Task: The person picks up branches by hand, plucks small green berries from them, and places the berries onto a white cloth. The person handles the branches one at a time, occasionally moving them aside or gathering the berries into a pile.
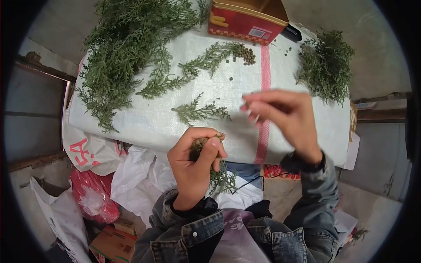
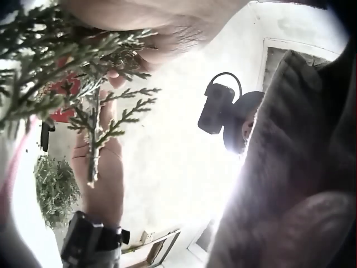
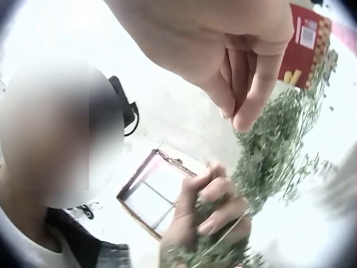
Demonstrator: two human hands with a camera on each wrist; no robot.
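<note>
My left hand (image 1: 195, 164) grips a green conifer sprig (image 1: 223, 177), thumb over it, with leafy ends sticking out below. In the left wrist view the cut stem of the sprig (image 2: 93, 151) hangs past the fingers. My right hand (image 1: 287, 118) is above the sack at the right, thumb and fingertips pinched together. A small dark bit (image 1: 246, 105) shows at those fingertips in the head view; the right wrist view hides it. A single sprig (image 1: 199, 111) lies just beyond the left hand. A pile of small round brown-green cones (image 1: 246, 55) sits farther back.
A big heap of conifer branches (image 1: 127, 52) covers the left of the white woven sack (image 1: 166, 127). At the back stands an open red tin (image 1: 245, 22) beside a black object (image 1: 291, 33). Another conifer bunch (image 1: 326, 65) lies at the right edge. Plastic bags (image 1: 140, 179) are below left.
</note>
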